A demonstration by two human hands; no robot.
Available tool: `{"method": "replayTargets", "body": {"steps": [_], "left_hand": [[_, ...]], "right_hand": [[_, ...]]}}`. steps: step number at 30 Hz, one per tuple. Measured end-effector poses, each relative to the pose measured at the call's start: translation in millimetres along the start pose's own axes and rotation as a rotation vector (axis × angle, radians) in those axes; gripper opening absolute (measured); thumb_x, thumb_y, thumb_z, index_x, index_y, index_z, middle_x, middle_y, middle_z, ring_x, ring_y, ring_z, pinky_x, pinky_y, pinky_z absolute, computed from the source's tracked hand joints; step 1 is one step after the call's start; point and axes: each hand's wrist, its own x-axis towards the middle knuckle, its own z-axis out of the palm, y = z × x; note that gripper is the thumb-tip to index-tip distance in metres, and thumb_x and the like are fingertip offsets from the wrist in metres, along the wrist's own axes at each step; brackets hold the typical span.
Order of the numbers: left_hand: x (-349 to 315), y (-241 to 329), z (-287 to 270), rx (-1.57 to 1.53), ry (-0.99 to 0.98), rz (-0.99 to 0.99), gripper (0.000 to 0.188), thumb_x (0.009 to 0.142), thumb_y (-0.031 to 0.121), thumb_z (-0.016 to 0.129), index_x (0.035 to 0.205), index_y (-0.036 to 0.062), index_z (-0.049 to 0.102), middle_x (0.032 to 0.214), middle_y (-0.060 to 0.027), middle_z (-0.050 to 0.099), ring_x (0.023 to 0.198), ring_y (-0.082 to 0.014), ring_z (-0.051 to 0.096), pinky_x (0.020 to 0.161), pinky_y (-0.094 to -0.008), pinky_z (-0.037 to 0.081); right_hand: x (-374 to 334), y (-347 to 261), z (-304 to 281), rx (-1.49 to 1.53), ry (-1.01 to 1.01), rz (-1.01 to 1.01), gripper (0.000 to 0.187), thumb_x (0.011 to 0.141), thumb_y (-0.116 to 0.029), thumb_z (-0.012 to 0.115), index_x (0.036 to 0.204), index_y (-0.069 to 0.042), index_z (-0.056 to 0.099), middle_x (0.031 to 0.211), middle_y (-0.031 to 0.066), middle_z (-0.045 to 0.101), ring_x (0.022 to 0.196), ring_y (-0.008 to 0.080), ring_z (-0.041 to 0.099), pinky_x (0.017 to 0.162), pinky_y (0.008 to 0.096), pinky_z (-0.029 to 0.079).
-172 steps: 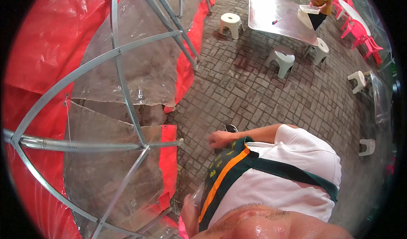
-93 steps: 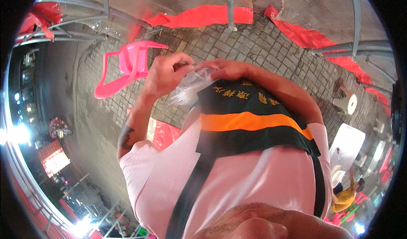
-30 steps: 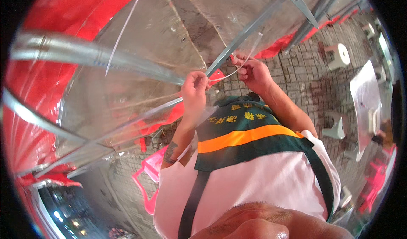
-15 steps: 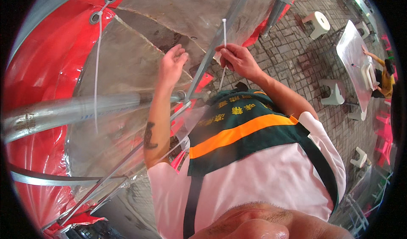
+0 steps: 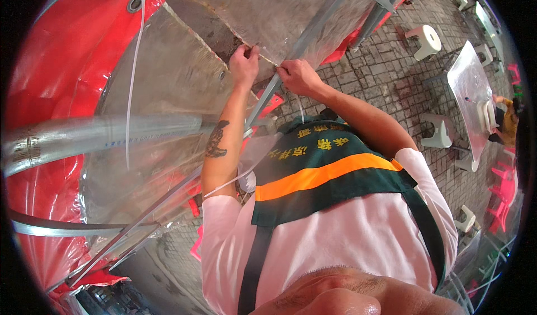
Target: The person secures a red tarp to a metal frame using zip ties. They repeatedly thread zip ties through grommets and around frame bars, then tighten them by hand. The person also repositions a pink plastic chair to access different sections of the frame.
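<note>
My left hand (image 5: 244,68) pinches the seamed edge of a clear plastic sheet (image 5: 263,13). Close by on the right, my right hand (image 5: 300,78) is closed at the same edge, beside a grey metal bar (image 5: 321,21). The tail of a white cable tie (image 5: 301,111) hangs below my right hand; the rest of it is hidden by the fingers. Another cable tie (image 5: 133,86) dangles from a metal eyelet (image 5: 135,3) in the red tarpaulin (image 5: 72,63) at the left. A gap between two sheet edges shows by my left hand.
A thick metal pole (image 5: 100,139) crosses at the left, with a curved metal rail (image 5: 67,228) below it. To the right stand a folding table (image 5: 467,86), white stools (image 5: 426,41) and pink chairs (image 5: 506,186) on paving. Another person (image 5: 509,119) is at the table.
My left hand has gone from open and empty to pinching the sheet edge. My right hand, with the cable tie, has lowered slightly and come against that edge.
</note>
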Motion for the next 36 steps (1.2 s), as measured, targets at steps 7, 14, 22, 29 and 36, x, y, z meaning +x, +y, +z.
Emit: {"method": "replayTargets", "body": {"steps": [7, 14, 22, 29, 36], "left_hand": [[-4, 0, -2, 0.054, 0.071, 0.029, 0.023, 0.093, 0.023, 0.070, 0.098, 0.0011, 0.071, 0.082, -0.0145, 0.074, 0.076, -0.0271, 0.072, 0.072, -0.0387, 0.053], [-7, 0, -1, -0.092, 0.039, 0.058, 0.021, 0.092, 0.020, 0.069, 0.100, 0.0011, 0.069, 0.081, -0.0148, 0.071, 0.072, -0.0253, 0.068, 0.071, -0.0386, 0.053], [-4, 8, -9, 0.037, 0.291, 0.375, 0.014, 0.094, 0.013, 0.066, 0.101, 0.0011, 0.066, 0.089, -0.0182, 0.069, 0.080, -0.0351, 0.067, 0.073, -0.0433, 0.052], [26, -26, -16, 0.153, 0.240, 0.465, 0.007, 0.092, 0.004, 0.067, 0.095, 0.0007, 0.062, 0.095, -0.0188, 0.063, 0.091, -0.0398, 0.060, 0.082, -0.0452, 0.049], [6, -54, 15, -0.834, -0.037, -0.035, 0.006, 0.098, 0.002, 0.067, 0.098, 0.0074, 0.064, 0.105, -0.0031, 0.070, 0.098, -0.0155, 0.065, 0.088, -0.0299, 0.050]], "right_hand": [[32, -10, 10, -0.220, -0.140, 0.054, 0.027, 0.087, -0.020, 0.059, 0.084, 0.002, 0.075, 0.087, 0.0294, 0.071, 0.087, 0.0476, 0.072, 0.081, 0.0522, 0.059], [53, -15, 1, -0.276, -0.246, 0.111, 0.027, 0.087, -0.017, 0.058, 0.086, 0.004, 0.075, 0.089, 0.0292, 0.071, 0.088, 0.0492, 0.070, 0.081, 0.0543, 0.058], [70, -54, 7, -0.307, -0.184, -0.057, 0.022, 0.083, -0.015, 0.060, 0.091, -0.001, 0.075, 0.093, 0.0242, 0.074, 0.092, 0.0450, 0.072, 0.078, 0.0536, 0.059], [90, -51, -5, -0.451, -0.160, -0.022, 0.024, 0.085, -0.016, 0.058, 0.095, -0.002, 0.075, 0.096, 0.0232, 0.075, 0.093, 0.0425, 0.073, 0.076, 0.0515, 0.059], [101, -32, 2, -0.376, -0.250, -0.045, 0.026, 0.087, -0.020, 0.064, 0.101, -0.003, 0.078, 0.105, 0.0224, 0.075, 0.100, 0.0415, 0.073, 0.084, 0.0501, 0.059]]}}
